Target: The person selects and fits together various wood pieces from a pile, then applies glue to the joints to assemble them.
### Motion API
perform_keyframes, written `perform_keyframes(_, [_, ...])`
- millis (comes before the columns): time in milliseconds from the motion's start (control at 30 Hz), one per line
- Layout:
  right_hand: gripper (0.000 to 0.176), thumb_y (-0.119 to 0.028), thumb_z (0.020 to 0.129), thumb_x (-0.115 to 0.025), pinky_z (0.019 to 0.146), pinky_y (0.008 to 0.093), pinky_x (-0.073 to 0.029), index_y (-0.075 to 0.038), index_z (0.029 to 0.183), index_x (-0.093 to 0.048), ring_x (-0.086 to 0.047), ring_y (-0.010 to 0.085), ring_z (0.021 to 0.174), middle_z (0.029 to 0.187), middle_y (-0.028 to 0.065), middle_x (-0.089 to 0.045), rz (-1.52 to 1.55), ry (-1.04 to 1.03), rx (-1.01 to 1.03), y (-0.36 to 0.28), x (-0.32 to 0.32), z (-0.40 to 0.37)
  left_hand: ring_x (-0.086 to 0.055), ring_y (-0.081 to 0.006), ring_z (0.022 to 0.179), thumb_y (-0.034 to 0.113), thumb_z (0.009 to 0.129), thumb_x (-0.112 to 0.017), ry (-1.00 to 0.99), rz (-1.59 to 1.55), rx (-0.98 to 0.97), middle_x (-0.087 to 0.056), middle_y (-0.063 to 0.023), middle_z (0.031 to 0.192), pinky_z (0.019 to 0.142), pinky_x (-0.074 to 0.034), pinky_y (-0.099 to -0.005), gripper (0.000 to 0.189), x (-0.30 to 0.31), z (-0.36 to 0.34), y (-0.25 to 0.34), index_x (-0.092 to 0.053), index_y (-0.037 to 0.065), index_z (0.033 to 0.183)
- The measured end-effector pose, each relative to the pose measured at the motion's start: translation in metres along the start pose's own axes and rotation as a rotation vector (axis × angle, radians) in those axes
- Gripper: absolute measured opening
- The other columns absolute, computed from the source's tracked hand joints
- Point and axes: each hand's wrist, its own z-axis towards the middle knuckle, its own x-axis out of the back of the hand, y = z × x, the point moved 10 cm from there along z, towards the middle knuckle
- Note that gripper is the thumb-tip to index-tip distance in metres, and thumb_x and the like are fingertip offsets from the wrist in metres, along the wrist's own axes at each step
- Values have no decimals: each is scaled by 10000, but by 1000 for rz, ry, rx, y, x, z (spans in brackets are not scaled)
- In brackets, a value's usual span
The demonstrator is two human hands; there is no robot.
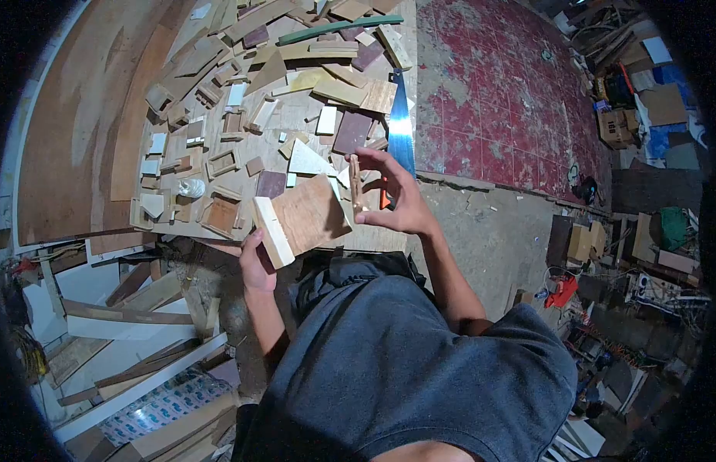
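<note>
My left hand is closed on a plywood panel at its left end, where a pale wood strip runs along the edge. Between the thumb and fingertips of my right hand a small narrow wood piece stands on edge, close to the panel's right end. Both pieces are held over the near edge of the worktable. Just behind my right hand lies a handsaw with a shiny blade; its orange handle is partly hidden by my fingers.
Small open wooden boxes and a white roundish item sit on the table's left side. Offcuts pile up at the back. Boards and scraps crowd the floor at left. Beyond the table's right edge lies worn red flooring.
</note>
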Motion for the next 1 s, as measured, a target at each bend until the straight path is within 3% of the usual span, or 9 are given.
perform_keyframes(67, [874,-195,629,-865,959,398,-462,-72,1378,-430,-511,235,1206,1361,106,-494,-286,-38,53,-25,-10,-2,-634,-206,989,238,873,-575,-39,36,-1,-647,-115,1072,889,-491,-330,460,-12,3,0,-533,-42,1236])
perform_keyframes(167, [887,-186,605,-859,964,406,-458,-82,1375,-432,-523,277,1193,1341,127,-498,-487,-132,152,-46,-35,0,-636,-209,991,236,877,-573,-114,48,77,-640,-125,1085,892,-499,-335,460,-37,-2,-2,-528,-42,1240])
perform_keyframes(233, [890,-142,572,-831,1035,429,-381,-98,1364,-427,-487,336,1216,1309,143,-483,-584,-200,138,-49,-54,-2,-641,-214,986,236,881,-570,-129,42,96,-639,-131,1089,890,-506,-344,455,-48,-4,-3,-527,-43,1238])
perform_keyframes(300, [881,-181,592,-832,973,501,-360,-93,1360,-410,-494,324,1186,1289,139,-486,-800,-244,139,-50,-67,-5,-643,-211,980,230,885,-569,-178,73,66,-636,-133,1094,882,-510,-341,453,-63,-7,1,-520,-45,1243])
perform_keyframes(400, [889,-211,580,-840,971,539,-328,-104,1355,-416,-498,313,1184,1267,133,-502,-858,-265,160,-50,-78,-7,-642,-197,956,222,894,-561,-209,95,108,-632,-125,1089,863,-515,-333,435,-57,-6,-7,-519,-42,1236])
perform_keyframes(700, [833,-223,571,-844,995,543,-297,-115,1296,-448,-516,290,1163,1201,90,-554,-821,-354,146,-46,-89,-9,-645,-195,929,211,900,-544,-267,47,140,-633,-134,1051,836,-531,-338,403,-78,-22,-6,-516,-47,1210])
perform_keyframes(1000, [819,-271,557,-855,1028,566,-277,-115,1283,-509,-506,277,1202,1263,83,-546,-864,-330,216,-52,-87,-14,-644,-202,928,218,898,-551,-227,16,112,-634,-134,1049,844,-520,-338,415,-84,-28,1,-522,-50,1213])
